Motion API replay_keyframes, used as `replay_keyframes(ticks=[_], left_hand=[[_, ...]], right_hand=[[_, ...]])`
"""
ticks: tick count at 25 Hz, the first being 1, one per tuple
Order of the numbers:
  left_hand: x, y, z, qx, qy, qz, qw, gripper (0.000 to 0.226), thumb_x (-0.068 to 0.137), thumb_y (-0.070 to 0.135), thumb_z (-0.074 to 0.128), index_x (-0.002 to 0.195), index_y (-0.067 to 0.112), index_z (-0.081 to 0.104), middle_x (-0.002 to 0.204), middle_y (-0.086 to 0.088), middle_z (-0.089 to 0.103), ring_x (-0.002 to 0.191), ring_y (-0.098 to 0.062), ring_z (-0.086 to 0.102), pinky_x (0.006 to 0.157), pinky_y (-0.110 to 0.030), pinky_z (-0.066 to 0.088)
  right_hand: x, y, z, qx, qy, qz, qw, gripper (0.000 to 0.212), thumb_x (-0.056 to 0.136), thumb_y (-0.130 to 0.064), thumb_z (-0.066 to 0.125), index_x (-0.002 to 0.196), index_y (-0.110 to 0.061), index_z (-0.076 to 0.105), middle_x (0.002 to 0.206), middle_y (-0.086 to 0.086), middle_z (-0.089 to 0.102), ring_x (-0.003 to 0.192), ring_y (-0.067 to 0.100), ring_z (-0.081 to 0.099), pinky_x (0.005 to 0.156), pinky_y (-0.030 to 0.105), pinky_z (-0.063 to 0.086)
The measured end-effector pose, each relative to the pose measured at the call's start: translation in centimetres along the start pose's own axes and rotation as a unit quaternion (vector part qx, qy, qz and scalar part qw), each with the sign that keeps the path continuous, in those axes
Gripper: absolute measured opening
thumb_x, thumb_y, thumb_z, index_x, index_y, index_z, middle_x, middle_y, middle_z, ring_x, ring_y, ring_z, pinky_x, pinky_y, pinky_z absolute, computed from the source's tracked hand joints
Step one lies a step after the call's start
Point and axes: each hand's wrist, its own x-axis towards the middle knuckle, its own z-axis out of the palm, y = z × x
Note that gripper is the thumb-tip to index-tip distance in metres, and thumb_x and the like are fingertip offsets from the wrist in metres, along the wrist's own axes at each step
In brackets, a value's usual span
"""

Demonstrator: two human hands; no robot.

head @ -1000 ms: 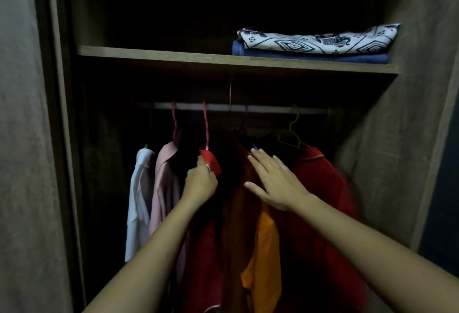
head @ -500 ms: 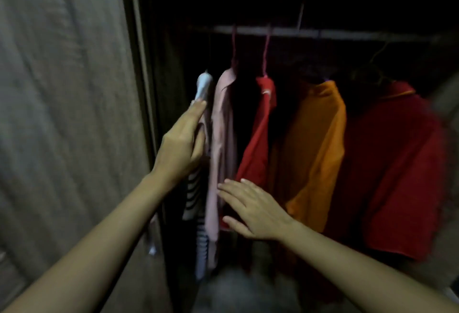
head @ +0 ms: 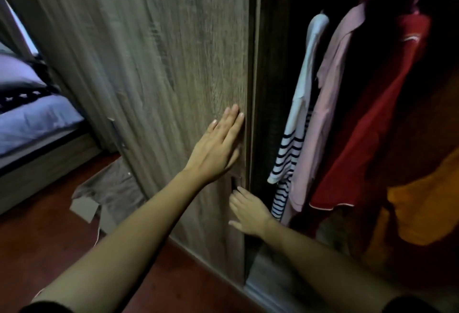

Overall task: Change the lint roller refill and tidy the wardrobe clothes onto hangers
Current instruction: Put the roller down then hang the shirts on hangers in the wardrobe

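Clothes: four garments hung in the open right side of the wardrobe, side by side, namely a white top with dark stripes [head: 295, 123], a pink shirt [head: 330, 94], a red shirt [head: 377, 123] and an orange shirt [head: 422, 200].
Hangers: cut off by the top edge; none could be made out, and the rail was out of view.
Door: one wood-grain wardrobe door [head: 154, 64] stood left of the opening, with one small dark recessed handle [head: 234, 183] near its right edge.
Left hand: the left hand [head: 218, 148] lay flat on the door above the handle, fingers straight and close together, holding nothing.
Right hand: the right hand [head: 250, 210] was spread, fingers loosely splayed just below the handle at the door's edge, gripping nothing; whether the fingertips touched the handle could not be told.
Clothes and hands: both hands were off the clothes; the striped top hung just right of the right hand, across the dark gap.
Floor: one grey garment [head: 109, 188] lay crumpled on the red-brown floor [head: 37, 250] left of the door, partly hidden behind it.
Bed: one bed with blue bedding [head: 29, 121] showed at far left, cut off by the edge.
Blur: the orange shirt's lower part and the wardrobe floor were dim and smeared.
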Motion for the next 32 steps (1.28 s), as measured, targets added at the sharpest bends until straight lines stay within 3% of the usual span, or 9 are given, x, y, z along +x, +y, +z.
replay_keyframes(ticks=[3, 8, 12, 16, 18, 21, 23, 26, 32], left_hand=[[0.2, -1.0, -0.6, 0.041, -0.024, 0.029, 0.998, 0.067, 0.087, 0.025, 0.039, 0.146, 0.005, 0.015, 0.151, -0.008, 0.006, 0.141, -0.020, 0.010, 0.112, -0.039, 0.018], [-0.1, -1.4, -0.4, 0.086, -0.009, 0.068, 0.994, 0.070, 0.082, 0.024, 0.041, 0.146, 0.007, 0.017, 0.153, -0.012, 0.017, 0.140, -0.019, 0.012, 0.113, -0.037, 0.019], [0.6, 0.0, 1.2, 0.108, 0.041, 0.135, 0.984, 0.073, 0.083, 0.023, 0.047, 0.147, 0.011, 0.014, 0.152, -0.008, 0.020, 0.144, -0.019, 0.008, 0.115, -0.036, 0.012], [2.4, 1.8, 2.1, 0.127, 0.081, 0.258, 0.954, 0.069, 0.091, 0.029, 0.040, 0.149, 0.015, 0.007, 0.158, -0.004, -0.007, 0.146, -0.016, -0.001, 0.116, -0.039, 0.004], [3.9, 3.4, 2.3, 0.126, 0.102, 0.322, 0.933, 0.064, 0.094, 0.032, 0.036, 0.149, 0.015, 0.009, 0.158, -0.002, -0.009, 0.146, -0.016, -0.001, 0.117, -0.040, -0.002], [6.0, 7.5, 3.0, 0.113, 0.138, 0.383, 0.906, 0.061, 0.094, 0.034, 0.037, 0.149, 0.015, 0.018, 0.159, -0.002, -0.004, 0.146, -0.016, 0.002, 0.116, -0.040, -0.001], [6.9, 11.0, 3.4, 0.096, 0.161, 0.402, 0.896, 0.060, 0.093, 0.034, 0.039, 0.147, 0.014, 0.023, 0.159, -0.003, 0.007, 0.146, -0.017, 0.006, 0.115, -0.040, 0.004], [7.9, 16.5, 3.5, 0.076, 0.183, 0.421, 0.885, 0.060, 0.090, 0.035, 0.042, 0.145, 0.011, 0.032, 0.153, -0.004, 0.025, 0.143, -0.020, 0.021, 0.113, -0.041, 0.008], [9.6, 27.8, 3.7, 0.030, 0.216, 0.425, 0.878, 0.058, 0.090, 0.035, 0.037, 0.142, 0.008, 0.037, 0.148, -0.007, 0.039, 0.138, -0.019, 0.034, 0.113, -0.041, 0.007]], right_hand=[[1.1, -0.7, 0.5, -0.128, 0.008, -0.029, 0.991, 0.054, 0.094, -0.037, 0.041, 0.139, -0.007, 0.036, 0.146, 0.011, 0.036, 0.138, 0.028, 0.025, 0.118, 0.043, 0.002], [1.5, -1.1, 0.0, -0.119, 0.037, -0.024, 0.992, 0.043, 0.092, -0.026, 0.048, 0.133, -0.011, 0.047, 0.138, 0.010, 0.043, 0.127, 0.029, 0.034, 0.111, 0.039, 0.023], [-1.0, -1.4, 0.9, -0.104, 0.000, -0.022, 0.994, 0.038, 0.095, -0.024, 0.041, 0.129, -0.011, 0.051, 0.129, 0.009, 0.047, 0.117, 0.028, 0.039, 0.106, 0.037, 0.027], [-5.4, -0.9, 2.2, -0.045, -0.061, 0.024, 0.997, 0.025, 0.078, -0.033, 0.063, 0.096, -0.020, 0.074, 0.103, -0.002, 0.064, 0.098, 0.020, 0.054, 0.099, 0.038, 0.027], [-8.2, -0.4, 2.8, -0.014, -0.109, 0.052, 0.993, 0.020, 0.069, -0.037, 0.071, 0.081, -0.023, 0.077, 0.091, -0.006, 0.067, 0.089, 0.016, 0.059, 0.098, 0.037, 0.033], [-13.2, 0.1, 3.0, 0.033, -0.118, 0.125, 0.985, 0.026, 0.060, -0.050, 0.074, 0.076, -0.030, 0.077, 0.089, -0.012, 0.069, 0.090, 0.009, 0.062, 0.097, 0.027, 0.045], [-16.7, 0.4, 2.5, 0.076, -0.129, 0.156, 0.976, 0.035, 0.073, -0.049, 0.064, 0.095, -0.025, 0.074, 0.103, -0.005, 0.068, 0.102, 0.014, 0.060, 0.104, 0.031, 0.039], [-21.7, 1.1, 3.1, 0.053, -0.156, 0.172, 0.971, 0.042, 0.096, -0.024, 0.037, 0.132, -0.003, 0.045, 0.138, 0.015, 0.043, 0.129, 0.030, 0.035, 0.117, 0.043, 0.015], [-30.2, 1.5, 5.8, -0.013, -0.260, 0.234, 0.937, 0.044, 0.090, -0.025, 0.050, 0.132, -0.011, 0.048, 0.139, 0.010, 0.042, 0.129, 0.028, 0.035, 0.117, 0.045, 0.017]])
